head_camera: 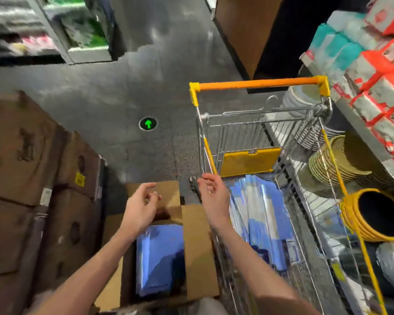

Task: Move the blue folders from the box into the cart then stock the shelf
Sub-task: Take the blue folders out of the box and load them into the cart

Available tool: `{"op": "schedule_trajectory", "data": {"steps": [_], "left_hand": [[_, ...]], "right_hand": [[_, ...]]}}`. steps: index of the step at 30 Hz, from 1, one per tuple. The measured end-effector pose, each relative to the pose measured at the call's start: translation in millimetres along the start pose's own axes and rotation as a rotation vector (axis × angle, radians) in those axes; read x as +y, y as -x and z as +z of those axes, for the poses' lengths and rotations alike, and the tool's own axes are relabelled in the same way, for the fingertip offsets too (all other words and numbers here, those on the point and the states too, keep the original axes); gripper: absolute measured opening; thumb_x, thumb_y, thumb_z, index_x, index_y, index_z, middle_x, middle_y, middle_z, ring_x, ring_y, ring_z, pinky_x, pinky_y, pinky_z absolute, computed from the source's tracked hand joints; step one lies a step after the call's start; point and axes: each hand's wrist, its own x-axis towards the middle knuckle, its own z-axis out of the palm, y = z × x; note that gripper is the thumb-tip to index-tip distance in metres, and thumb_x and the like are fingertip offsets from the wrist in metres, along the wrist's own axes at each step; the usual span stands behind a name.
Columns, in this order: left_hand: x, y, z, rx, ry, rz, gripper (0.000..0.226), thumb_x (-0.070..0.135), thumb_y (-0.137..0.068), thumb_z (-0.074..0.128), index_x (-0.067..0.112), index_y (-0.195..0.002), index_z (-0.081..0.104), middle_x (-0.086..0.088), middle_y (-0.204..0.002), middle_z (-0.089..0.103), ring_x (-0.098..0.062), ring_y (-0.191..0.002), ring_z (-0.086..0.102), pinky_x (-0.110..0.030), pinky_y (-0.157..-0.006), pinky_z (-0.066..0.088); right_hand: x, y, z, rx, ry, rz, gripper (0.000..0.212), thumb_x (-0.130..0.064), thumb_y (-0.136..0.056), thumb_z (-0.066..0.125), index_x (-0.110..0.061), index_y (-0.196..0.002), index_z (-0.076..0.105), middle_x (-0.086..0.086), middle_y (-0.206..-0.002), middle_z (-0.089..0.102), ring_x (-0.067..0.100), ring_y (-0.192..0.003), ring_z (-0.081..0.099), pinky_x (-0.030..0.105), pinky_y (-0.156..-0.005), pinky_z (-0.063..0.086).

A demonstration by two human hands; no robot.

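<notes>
Hovering above the far flap of the open cardboard box [197, 248], the person's left grip [143, 205] was a bare hand with its fingers loosely curled and nothing in it. The right grip [212, 197] hung just as empty beside it, fingers relaxed and apart, over the gap between the box and the near corner of the cart [208, 153]. Neither hand touched anything.

Down inside the box lay some blue folders [159, 255], flat and shiny under clear wrapping, filling the bottom between the brown flaps. A larger pile of folders [262, 214] of the same blue sat in the wire basket of the cart, leaning in loose, overlapping layers below the yellow flap at its far end. The cart's orange handle [257, 84] pointed away from the person.

Close against the cart's right side stood the wire shelf [314, 202], carrying woven baskets [337, 160] nested on their sides and a yellow-rimmed basket [373, 215] with a dark inside. Above them red and white packs [373, 87] were stacked on a higher shelf.

To the left of the box rose a wall of brown cartons [21, 155], and out on the dark floor glowed a round green arrow marker [148, 123]
</notes>
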Motion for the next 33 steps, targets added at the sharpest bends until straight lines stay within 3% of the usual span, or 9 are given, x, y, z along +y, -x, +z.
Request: {"op": "schedule_trajectory", "data": {"steps": [3,8,13,15,18,21,25,30,33], "left_hand": [[-44,2,-36,0.040,0.037,-0.068,0.022,0.009,-0.100,0.053,0.014,-0.120,0.062,-0.004,-0.091,0.072,-0.026,-0.068,0.072,-0.023,-0.066,0.057],[-112,10,-85,-0.045,0.086,-0.213,0.017,0.012,-0.103,0.051,0.016,-0.116,0.061,-0.006,-0.090,0.073,-0.029,-0.069,0.072,-0.046,-0.075,0.061],[-182,14,-105,-0.098,0.098,-0.293,0.017,0.014,-0.103,0.051,0.012,-0.116,0.062,-0.008,-0.092,0.073,-0.017,-0.063,0.069,-0.029,-0.060,0.056],[-206,14,-102,-0.090,0.112,-0.334,0.015,0.016,-0.103,0.051,0.015,-0.114,0.061,-0.006,-0.092,0.073,-0.012,-0.057,0.067,-0.025,-0.056,0.052],[-245,12,-87,-0.101,0.128,-0.399,0.016,0.016,-0.102,0.052,0.013,-0.116,0.059,-0.008,-0.092,0.072,-0.017,-0.059,0.065,-0.019,-0.055,0.053],[-285,8,-60,-0.125,0.184,-0.508,0.019,0.015,-0.101,0.052,0.009,-0.118,0.059,-0.005,-0.089,0.071,-0.025,-0.070,0.068,-0.034,-0.067,0.061],[-346,-1,-8,-0.145,0.177,-0.631,0.015,0.007,-0.098,0.053,0.021,-0.104,0.056,-0.010,-0.097,0.071,-0.017,-0.067,0.066,-0.029,-0.058,0.056],[-431,-15,59,-0.246,0.098,-0.721,0.015,0.035,-0.088,0.060,0.034,-0.102,0.056,0.003,-0.094,0.069,-0.022,-0.076,0.073,-0.042,-0.074,0.062],[-467,-28,89,-0.279,0.007,-0.729,0.034,0.037,-0.091,0.059,0.026,-0.122,0.060,-0.001,-0.108,0.070,-0.021,-0.085,0.070,-0.025,-0.069,0.052]], "right_hand": [[9,24,58,-0.154,0.116,0.050,0.007,-0.018,-0.094,0.064,-0.018,-0.098,0.069,-0.011,-0.077,0.065,-0.006,-0.066,0.056,0.020,-0.070,0.046],[26,73,144,-0.312,0.216,0.211,0.009,-0.018,-0.096,0.060,-0.020,-0.099,0.068,-0.003,-0.089,0.069,0.007,-0.075,0.059,0.024,-0.073,0.047],[128,85,200,-0.426,0.415,0.318,0.010,-0.048,-0.082,0.056,-0.044,-0.084,0.065,-0.003,-0.083,0.071,0.023,-0.080,0.070,0.048,-0.075,0.058],[134,92,209,-0.455,0.459,0.386,0.020,-0.044,-0.084,0.052,-0.030,-0.089,0.066,0.008,-0.087,0.071,0.030,-0.081,0.068,0.053,-0.077,0.056],[142,93,228,-0.502,0.474,0.453,0.028,-0.030,-0.099,0.048,-0.006,-0.098,0.063,0.018,-0.092,0.069,0.023,-0.076,0.062,0.045,-0.074,0.053],[180,84,233,-0.511,0.421,0.555,0.021,-0.025,-0.103,0.046,-0.015,-0.115,0.060,0.006,-0.096,0.066,0.020,-0.080,0.062,0.036,-0.068,0.051],[254,69,238,-0.513,0.477,0.580,0.019,-0.029,-0.103,0.045,-0.018,-0.112,0.058,0.004,-0.102,0.067,0.023,-0.089,0.066,0.045,-0.084,0.055],[370,48,241,-0.531,0.560,0.638,0.023,-0.034,-0.099,0.047,-0.023,-0.115,0.059,0.009,-0.112,0.070,0.030,-0.101,0.067,0.046,-0.092,0.054],[420,39,241,-0.512,0.571,0.662,0.010,-0.034,-0.098,0.048,-0.028,-0.097,0.056,0.009,-0.105,0.071,0.031,-0.094,0.067,0.044,-0.084,0.054]]}}
